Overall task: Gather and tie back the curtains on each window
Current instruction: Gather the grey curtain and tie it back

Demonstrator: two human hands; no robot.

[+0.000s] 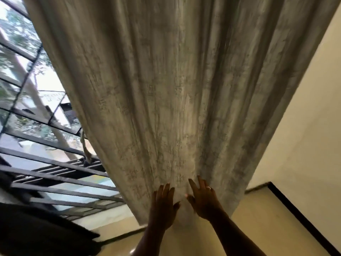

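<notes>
Two hands lie flat against the lower part of a mottled grey-beige curtain (166, 89), which hangs in long folds across the middle of the view and narrows toward its hem just above the floor (258, 228). The left hand (163, 206) and the right hand (204, 202) sit side by side, close but apart, fingers straight and slightly spread on the cloth, gripping nothing. A ring (208, 188) shows on one finger of the right hand. To the left of the curtain, a window (27, 80) with dark bars (55, 174) stands uncovered, daylight and foliage behind it. A narrow strip of pale fabric (86, 150) dangles at the curtain's left edge, by the bars. A cream wall (304, 126) with a dark skirting (299, 215) runs at right.
</notes>
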